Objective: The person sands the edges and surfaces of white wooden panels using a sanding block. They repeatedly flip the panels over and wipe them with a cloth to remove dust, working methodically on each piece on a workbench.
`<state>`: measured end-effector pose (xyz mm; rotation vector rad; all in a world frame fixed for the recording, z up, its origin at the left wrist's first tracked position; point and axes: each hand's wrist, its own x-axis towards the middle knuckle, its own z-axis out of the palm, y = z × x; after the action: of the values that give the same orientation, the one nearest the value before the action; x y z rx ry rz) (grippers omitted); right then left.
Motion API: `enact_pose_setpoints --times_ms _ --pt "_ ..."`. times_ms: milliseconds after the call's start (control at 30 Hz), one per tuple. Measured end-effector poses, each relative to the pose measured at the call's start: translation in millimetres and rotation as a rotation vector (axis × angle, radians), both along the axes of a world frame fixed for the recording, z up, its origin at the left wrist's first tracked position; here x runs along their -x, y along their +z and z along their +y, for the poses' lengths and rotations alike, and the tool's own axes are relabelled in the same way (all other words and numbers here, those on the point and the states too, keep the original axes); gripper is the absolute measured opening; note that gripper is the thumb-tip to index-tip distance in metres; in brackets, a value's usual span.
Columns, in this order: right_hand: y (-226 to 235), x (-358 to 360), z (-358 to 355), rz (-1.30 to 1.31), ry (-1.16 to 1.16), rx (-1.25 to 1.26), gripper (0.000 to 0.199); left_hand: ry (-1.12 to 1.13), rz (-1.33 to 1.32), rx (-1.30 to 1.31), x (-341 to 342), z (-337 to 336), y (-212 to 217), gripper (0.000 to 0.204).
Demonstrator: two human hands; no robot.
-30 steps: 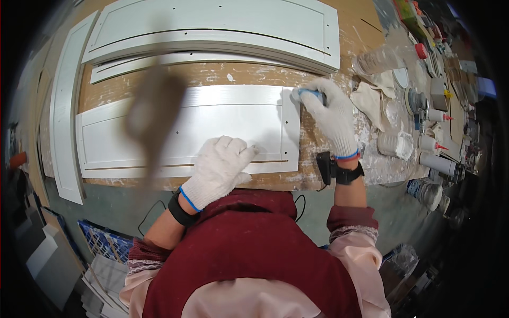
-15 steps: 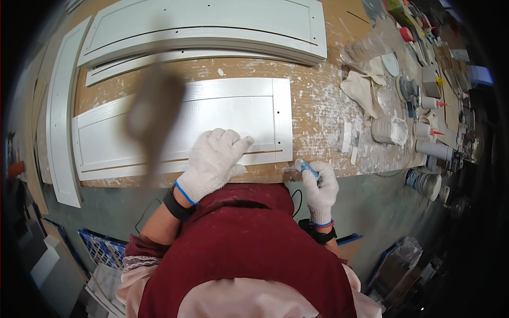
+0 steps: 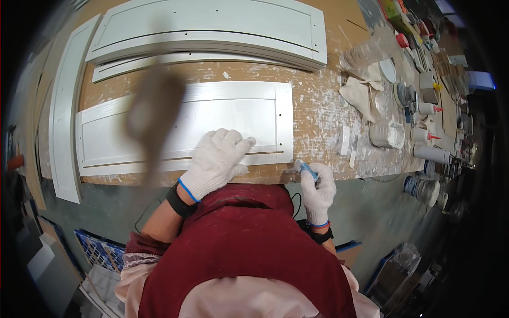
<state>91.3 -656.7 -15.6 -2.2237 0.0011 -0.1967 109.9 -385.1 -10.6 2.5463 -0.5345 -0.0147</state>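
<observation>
A white framed panel (image 3: pixel 222 114) with a narrow groove along its near side lies flat on the worktable (image 3: pixel 318 119). My left hand (image 3: pixel 218 156), in a white knit glove, rests on the panel's near edge, its fingers stretched out and lying flat over the groove. Just past the panel's near right corner, at the table's front edge, my gloved right hand (image 3: pixel 319 192) is closed around a small blue tool with a pale tip (image 3: pixel 307 168). Fingers cover part of that tool, so its exact kind is unclear.
Stacked white panels (image 3: pixel 212 26) lie at the back; another panel (image 3: pixel 66 114) stretches along the left. On the right are a cloth (image 3: pixel 363 95), a tub of white paste (image 3: pixel 387 134), a clear jar (image 3: pixel 371 50) and red-tipped bottles (image 3: pixel 427 108). A brown blur hides part of the panel.
The view has shifted slightly. My left hand stays on the panel, and my right hand keeps its hold on the blue tool with hardly any movement.
</observation>
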Motion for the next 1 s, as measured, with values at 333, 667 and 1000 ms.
enact_pose_setpoints --times_ms 333,667,1000 --pt "1 0 -10 0.085 -0.035 -0.006 0.011 0.050 -0.006 -0.006 14 18 1 0.061" --pt "19 -11 25 0.232 -0.082 -0.280 0.016 0.307 0.053 -0.092 62 99 2 0.063" --pt "12 15 92 0.148 0.057 -0.269 0.020 0.209 -0.011 0.062 35 84 -3 0.061"
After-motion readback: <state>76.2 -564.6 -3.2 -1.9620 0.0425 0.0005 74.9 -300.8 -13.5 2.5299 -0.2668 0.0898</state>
